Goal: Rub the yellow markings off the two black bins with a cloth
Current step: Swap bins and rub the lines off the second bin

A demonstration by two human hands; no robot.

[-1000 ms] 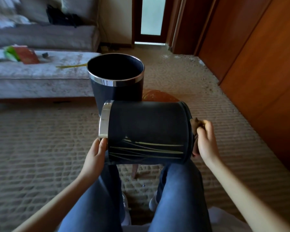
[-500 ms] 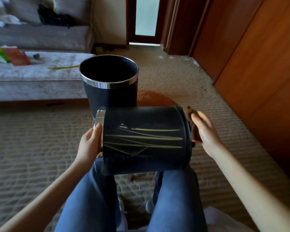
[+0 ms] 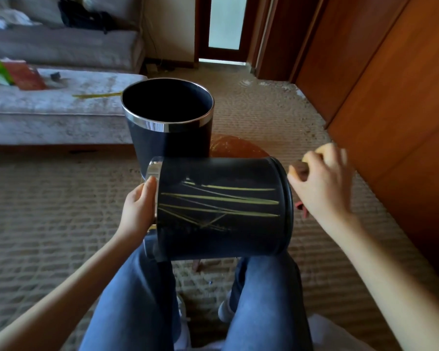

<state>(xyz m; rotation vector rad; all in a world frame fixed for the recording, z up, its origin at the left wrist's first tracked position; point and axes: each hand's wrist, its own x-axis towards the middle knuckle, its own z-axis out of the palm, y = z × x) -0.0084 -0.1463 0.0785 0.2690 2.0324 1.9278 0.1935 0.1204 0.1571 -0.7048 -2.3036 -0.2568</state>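
Note:
A black bin (image 3: 223, 239) with a chrome rim lies on its side across my knees, mouth to the left. Several long yellow markings (image 3: 221, 201) streak its upward-facing side. My left hand (image 3: 137, 211) grips the rim end. My right hand (image 3: 319, 183) hovers just off the bin's base, to the right, slightly blurred, with its fingers pinched on a small brown cloth (image 3: 300, 170). The second black bin (image 3: 170, 143) stands upright right behind the first, mouth open; I see no markings on its visible side.
An orange round surface (image 3: 238, 148) shows behind the lying bin. A grey sofa (image 3: 48, 107) with papers and a yellow stick fills the left. Wooden cupboard doors (image 3: 390, 97) line the right. Ribbed beige carpet (image 3: 48, 211) covers the floor, and a doorway lies ahead.
The bin on my knees has rolled so its yellow markings face up. My right hand has come off the bin's base and moved up and to the right.

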